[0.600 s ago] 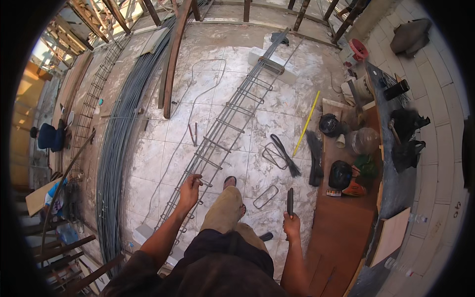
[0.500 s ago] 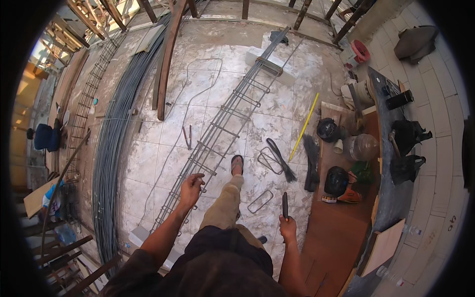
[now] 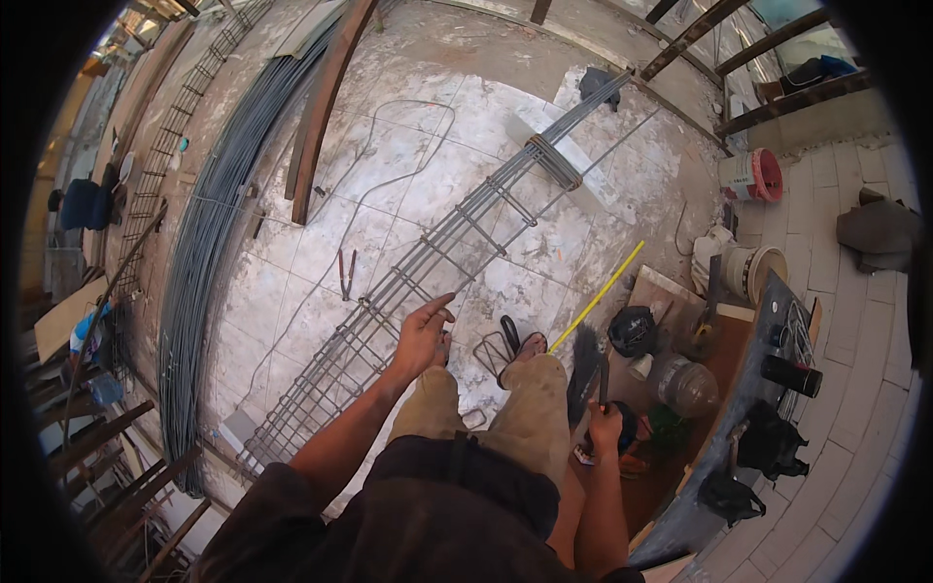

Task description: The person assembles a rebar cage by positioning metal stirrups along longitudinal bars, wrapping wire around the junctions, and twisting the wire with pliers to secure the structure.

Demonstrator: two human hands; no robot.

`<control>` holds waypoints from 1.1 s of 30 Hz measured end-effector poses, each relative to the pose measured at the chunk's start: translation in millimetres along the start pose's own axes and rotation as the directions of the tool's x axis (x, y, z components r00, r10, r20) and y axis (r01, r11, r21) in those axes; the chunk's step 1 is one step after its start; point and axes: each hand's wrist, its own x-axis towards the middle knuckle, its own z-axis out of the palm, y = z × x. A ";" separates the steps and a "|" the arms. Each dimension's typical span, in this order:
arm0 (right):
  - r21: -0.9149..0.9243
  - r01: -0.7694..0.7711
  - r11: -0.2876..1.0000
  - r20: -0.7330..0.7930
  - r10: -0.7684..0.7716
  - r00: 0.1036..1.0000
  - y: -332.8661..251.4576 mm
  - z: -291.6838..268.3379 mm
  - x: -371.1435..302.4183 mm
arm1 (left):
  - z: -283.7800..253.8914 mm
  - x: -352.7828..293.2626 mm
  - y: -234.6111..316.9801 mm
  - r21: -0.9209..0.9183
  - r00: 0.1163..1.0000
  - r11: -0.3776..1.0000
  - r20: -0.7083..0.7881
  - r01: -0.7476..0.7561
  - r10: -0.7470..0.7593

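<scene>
Steel cage [image 3: 365, 302] by your left hand [image 3: 424, 335]; dark bar-shaped tool [image 3: 604, 379] in your right hand [image 3: 604, 428]

Far left: long bundle of grey rods [image 3: 206, 243] on the floor. Right of it, a brown timber [image 3: 332, 107] enters from the top. Next, a red-handled tool [image 3: 352, 272] lies near the cage, apart from it.

Centre-left: the cage, thin rods with rectangular ties, lies diagonally on the blotchy tiles [image 3: 282, 296], lower left to upper right.

Your left hand is over the cage's right edge, nothing seen in its grasp; index finger extended, the others loosely bent. Contact with the steel: cannot tell.

Centre: a wire loop [image 3: 494, 352] near your right foot [image 3: 533, 344], partly hidden by your leg. A yellow strip [image 3: 597, 295] slants up and right from beside that foot.

Right: your right hand is clenched around the tool, which points away from you. Its exact kind is unclear. Beyond: a round black object [image 3: 632, 330], a clear container [image 3: 688, 384] and a red-and-white pail [image 3: 753, 177].
</scene>
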 end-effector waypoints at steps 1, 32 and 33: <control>-0.063 0.045 0.997 0.048 -0.042 0.998 -17.7 -5.1 36.9 | 19.4 16.8 0.6 -0.127 0.997 0.989 0.030 0.074 -0.071; -0.065 0.722 0.689 0.199 -0.700 0.686 -52.3 404.4 701.9 | 380.2 537.8 -418.1 -0.693 0.762 0.697 -0.548 -0.183 -0.345; -0.006 0.785 0.620 0.152 -0.775 0.613 -28.3 402.3 700.4 | 389.8 538.8 -425.9 -0.715 0.781 0.678 -0.518 -0.171 -0.349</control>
